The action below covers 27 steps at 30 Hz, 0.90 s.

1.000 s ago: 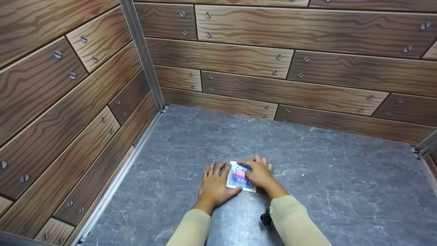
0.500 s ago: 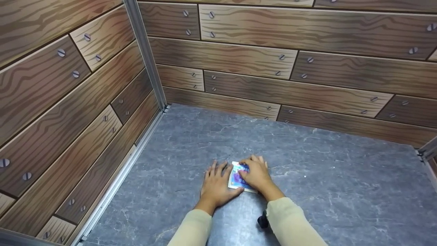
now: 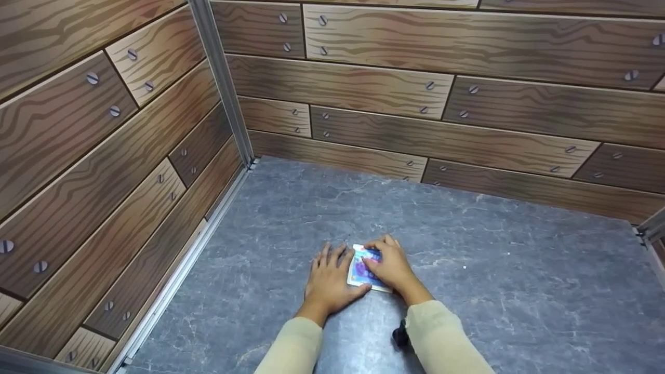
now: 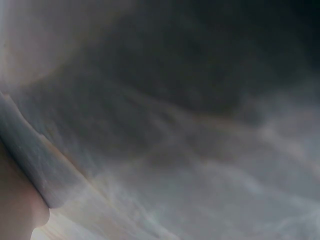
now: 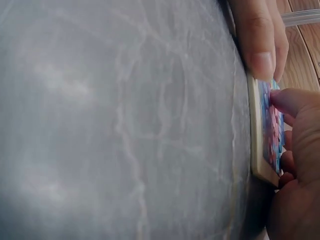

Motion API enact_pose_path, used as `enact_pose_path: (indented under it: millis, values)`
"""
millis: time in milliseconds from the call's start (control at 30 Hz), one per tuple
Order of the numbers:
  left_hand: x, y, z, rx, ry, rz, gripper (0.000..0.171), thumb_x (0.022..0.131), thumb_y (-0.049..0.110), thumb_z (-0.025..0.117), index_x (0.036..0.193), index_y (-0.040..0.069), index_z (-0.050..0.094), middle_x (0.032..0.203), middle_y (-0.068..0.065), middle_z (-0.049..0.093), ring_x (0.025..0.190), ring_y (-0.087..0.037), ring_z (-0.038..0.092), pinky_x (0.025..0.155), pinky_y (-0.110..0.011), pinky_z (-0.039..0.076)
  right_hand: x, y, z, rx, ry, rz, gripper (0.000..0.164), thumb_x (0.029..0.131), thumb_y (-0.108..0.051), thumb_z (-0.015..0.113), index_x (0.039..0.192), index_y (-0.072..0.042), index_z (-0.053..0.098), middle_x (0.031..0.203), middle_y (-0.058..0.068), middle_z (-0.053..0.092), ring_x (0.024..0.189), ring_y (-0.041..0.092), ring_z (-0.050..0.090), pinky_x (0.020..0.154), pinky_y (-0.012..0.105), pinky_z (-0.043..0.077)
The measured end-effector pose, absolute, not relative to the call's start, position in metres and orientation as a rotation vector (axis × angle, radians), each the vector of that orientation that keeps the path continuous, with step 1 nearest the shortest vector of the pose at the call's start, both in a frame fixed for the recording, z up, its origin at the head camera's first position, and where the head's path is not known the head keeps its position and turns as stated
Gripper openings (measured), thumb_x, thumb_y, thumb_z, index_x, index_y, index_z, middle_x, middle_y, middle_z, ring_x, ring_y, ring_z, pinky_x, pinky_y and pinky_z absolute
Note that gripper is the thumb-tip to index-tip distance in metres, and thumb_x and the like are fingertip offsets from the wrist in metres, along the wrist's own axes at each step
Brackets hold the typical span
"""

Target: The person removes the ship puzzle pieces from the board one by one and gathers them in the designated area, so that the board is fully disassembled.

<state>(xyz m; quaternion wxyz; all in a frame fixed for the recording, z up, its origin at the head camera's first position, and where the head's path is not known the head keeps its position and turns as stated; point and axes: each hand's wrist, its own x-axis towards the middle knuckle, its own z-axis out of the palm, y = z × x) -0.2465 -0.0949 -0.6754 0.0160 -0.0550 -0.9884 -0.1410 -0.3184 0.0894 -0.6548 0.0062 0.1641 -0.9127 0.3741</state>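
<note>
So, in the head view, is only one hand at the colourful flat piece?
No, the left hand lies along one side of the colourful flat piece, and the right hand is over its other side.

The grey, white-veined surface (image 3: 519, 291) is bordered by plank-patterned walls (image 3: 363, 85), which are joined at left by a metal post (image 3: 222, 78); light (image 3: 358, 330) is reflected in the foreground.
</note>
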Motion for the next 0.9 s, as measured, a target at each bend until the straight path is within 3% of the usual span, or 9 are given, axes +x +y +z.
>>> enact_pose_path:
  millis: [900]
  values:
    - [-0.2459,-0.095,-0.6728,-0.171,-3.085,-0.443,0.104,0.088,0.094,0.049,0.171,0.032,0.035,0.177,0.001,0.035,0.168,-0.04,0.024,0.131,-0.065,0.03,-0.3152,0.0902,-0.6555,0.464,-2.798,1.308,0.027,0.09,-0.016,0.089,0.117,-0.018,0.083,0.108,0.004,0.064,0.104,0.022,0.057,0.098,0.044,0.049]
